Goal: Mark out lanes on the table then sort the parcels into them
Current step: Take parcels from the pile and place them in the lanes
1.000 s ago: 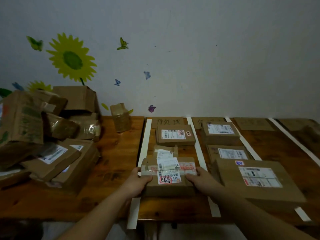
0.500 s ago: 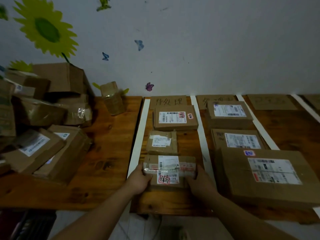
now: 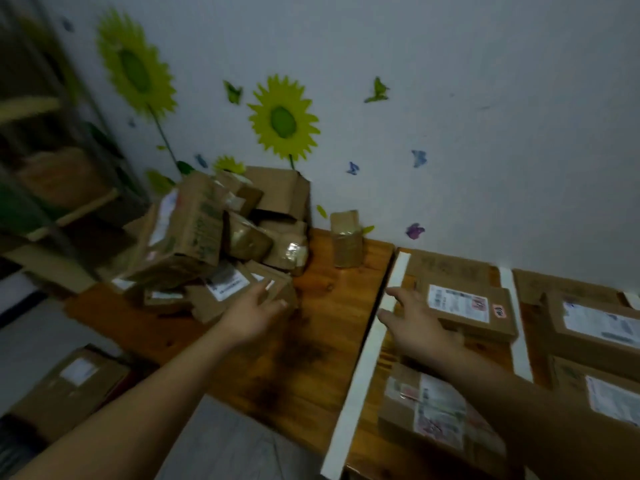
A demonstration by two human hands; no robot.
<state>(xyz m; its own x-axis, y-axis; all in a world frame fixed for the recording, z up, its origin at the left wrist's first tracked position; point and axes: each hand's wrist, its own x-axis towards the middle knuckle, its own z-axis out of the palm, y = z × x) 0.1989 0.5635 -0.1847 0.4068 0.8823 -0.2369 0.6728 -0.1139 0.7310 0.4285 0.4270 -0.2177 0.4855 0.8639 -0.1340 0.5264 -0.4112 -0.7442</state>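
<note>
We identify a home room set up for parcel sorting: sunflower decals [image 3: 282,121] on the wall [image 3: 485,133] beyond the left hand [image 3: 254,313], heaped parcels [image 3: 207,237] before it.

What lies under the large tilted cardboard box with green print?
Under the large tilted cardboard box, flat brown parcels with white labels show; their rear parts and anything deeper are covered.

A wooden table [image 3: 322,327] carries heaped parcels [image 3: 214,244] at its far-left corner, white tape strips [image 3: 367,362] and sorted parcels [image 3: 467,308] rightward.
</note>
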